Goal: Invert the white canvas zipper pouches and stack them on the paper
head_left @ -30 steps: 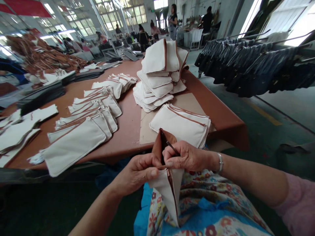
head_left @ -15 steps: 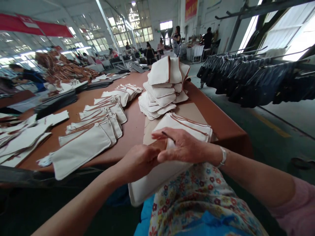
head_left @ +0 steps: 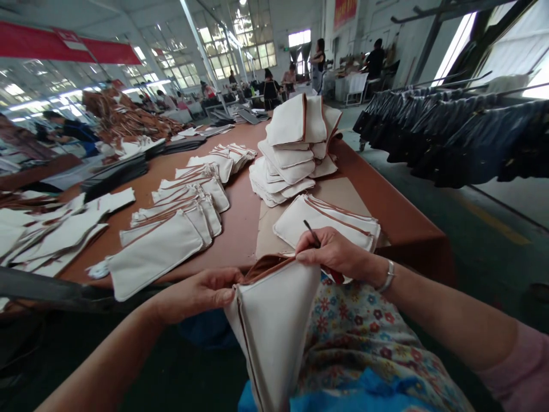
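A cream cloth pouch (head_left: 277,320) with brown trim hangs tilted between my hands, above my lap. Its mouth is spread, and brown lining (head_left: 268,266) shows inside. My left hand (head_left: 195,294) pinches the left corner of the mouth between thumb and fingers. At the right corner, my right hand (head_left: 337,252) grips the rim and also keeps hold of a slim tool with a dark tip (head_left: 311,232) and a red part below the palm; its exact kind is unclear. Just beyond that hand, several similar pouches (head_left: 328,220) lie fanned on brown board.
A tall stack of cream pouches (head_left: 291,151) stands on the brown-covered table (head_left: 244,206). Fanned rows of pouches (head_left: 156,252) and loose cream pieces (head_left: 55,240) lie left. Dark items (head_left: 454,137) hang from a rack at right. Several people work in the background.
My hands have moved apart, the left one leftward. The pouch, earlier lying slanted under both hands, now hangs corner-down with its mouth opened. The view has shifted slightly left.
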A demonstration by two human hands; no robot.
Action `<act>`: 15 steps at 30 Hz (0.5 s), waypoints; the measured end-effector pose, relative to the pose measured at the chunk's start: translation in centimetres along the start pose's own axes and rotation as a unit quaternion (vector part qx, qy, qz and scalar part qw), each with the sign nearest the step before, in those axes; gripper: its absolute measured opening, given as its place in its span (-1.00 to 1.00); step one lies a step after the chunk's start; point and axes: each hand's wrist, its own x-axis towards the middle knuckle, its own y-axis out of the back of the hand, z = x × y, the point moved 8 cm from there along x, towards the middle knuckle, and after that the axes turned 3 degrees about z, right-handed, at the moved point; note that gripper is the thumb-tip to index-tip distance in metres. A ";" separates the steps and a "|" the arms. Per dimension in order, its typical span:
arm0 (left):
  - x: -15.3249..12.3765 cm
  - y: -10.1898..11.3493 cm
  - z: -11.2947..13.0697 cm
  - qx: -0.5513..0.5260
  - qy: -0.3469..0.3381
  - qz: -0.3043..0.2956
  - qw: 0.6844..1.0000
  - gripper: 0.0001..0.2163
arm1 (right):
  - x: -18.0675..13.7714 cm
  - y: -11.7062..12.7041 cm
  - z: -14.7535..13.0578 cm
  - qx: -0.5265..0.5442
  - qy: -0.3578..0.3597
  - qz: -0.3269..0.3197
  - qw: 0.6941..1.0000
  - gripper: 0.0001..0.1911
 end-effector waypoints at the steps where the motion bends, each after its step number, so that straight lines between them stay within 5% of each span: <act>1: -0.3 -0.3 0.5 -0.040 -0.009 0.000 0.999 -0.57 | -0.2 0.3 0.9 0.021 -0.024 0.003 1.000 -0.69; 4: -0.2 -1.8 1.6 -0.094 -0.029 0.012 0.995 -0.66 | -0.6 0.6 2.5 -0.024 -0.029 -0.019 0.999 -0.72; 8: 1.9 -4.1 2.4 -0.119 -0.045 0.033 0.991 -0.76 | -1.7 -0.1 -0.5 -0.196 0.098 -0.009 0.976 -0.79; 11: 3.5 -5.1 3.3 -0.143 -0.066 0.019 0.987 -0.77 | -2.6 -1.5 -3.5 -0.110 0.102 -0.017 0.988 -0.65; 15: 4.5 -5.4 4.5 -0.131 -0.075 -0.002 0.988 -0.75 | -3.2 -3.6 -5.2 -0.034 0.104 -0.082 0.991 -0.75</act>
